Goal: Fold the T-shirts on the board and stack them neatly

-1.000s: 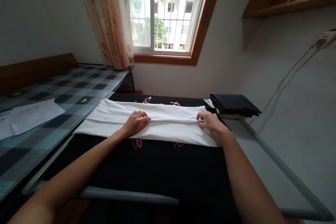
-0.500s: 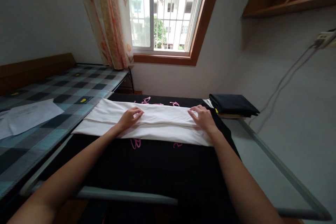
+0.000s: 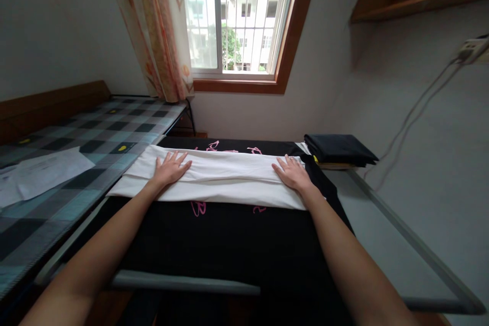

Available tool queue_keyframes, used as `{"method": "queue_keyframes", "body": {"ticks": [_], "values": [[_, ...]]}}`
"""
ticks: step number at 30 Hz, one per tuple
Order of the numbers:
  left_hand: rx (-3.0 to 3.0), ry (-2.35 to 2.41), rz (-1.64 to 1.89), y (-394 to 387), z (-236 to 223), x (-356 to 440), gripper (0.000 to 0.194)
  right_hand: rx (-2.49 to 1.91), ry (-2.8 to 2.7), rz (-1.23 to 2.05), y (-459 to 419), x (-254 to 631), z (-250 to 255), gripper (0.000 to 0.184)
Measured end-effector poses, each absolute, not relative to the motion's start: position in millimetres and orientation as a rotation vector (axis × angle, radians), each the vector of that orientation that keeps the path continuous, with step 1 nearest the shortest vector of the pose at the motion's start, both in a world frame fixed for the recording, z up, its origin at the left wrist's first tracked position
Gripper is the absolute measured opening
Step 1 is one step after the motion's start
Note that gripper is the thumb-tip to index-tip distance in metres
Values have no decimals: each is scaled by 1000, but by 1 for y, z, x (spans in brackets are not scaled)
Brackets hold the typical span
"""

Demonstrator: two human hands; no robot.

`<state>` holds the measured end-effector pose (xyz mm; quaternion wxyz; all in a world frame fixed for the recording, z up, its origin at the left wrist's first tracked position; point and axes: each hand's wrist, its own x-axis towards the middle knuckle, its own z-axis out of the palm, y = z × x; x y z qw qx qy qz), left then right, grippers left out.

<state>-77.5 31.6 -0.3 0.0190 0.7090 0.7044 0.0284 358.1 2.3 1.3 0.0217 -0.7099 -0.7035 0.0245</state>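
A folded white cloth (image 3: 229, 165), perhaps a garment, lies as a long strip across a black cloth (image 3: 229, 244) with pink lettering. My left hand (image 3: 170, 169) rests flat on the strip's left part, fingers spread. On its right end lies my right hand (image 3: 292, 170), palm down, with the fingers stretched out and apart. Neither hand grips anything. Two layers of the white cloth show, the upper one narrower and set toward the far side.
The black cloth covers much of a grey table (image 3: 385, 234). A black folded item (image 3: 340, 150) sits at the back right. To the left stands a bed (image 3: 126, 127) with a checked cover and papers (image 3: 49, 173) on it. A cable (image 3: 412, 117) hangs on the right wall.
My left hand has moved left along the white cloth and its bent fingers have spread flat. My right hand's fingers have also straightened and flattened onto the cloth.
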Motion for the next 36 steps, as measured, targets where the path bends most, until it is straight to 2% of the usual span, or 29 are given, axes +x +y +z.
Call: {"method": "queue_keyframes", "body": {"ticks": [3,8,15,36], "values": [[2141,2252,86,34,0,-87,70,-2196,-2137,19,0,359,1,71],[2156,2261,101,34,-3,-86,68,-2008,-2085,-269,-15,335,5,62],[2188,2247,190,32,-7,-85,65,-1941,-2311,35,-20,305,0,66],[2180,2243,191,33,-7,-85,64,-1928,-2290,27,-19,308,-1,61]]}}
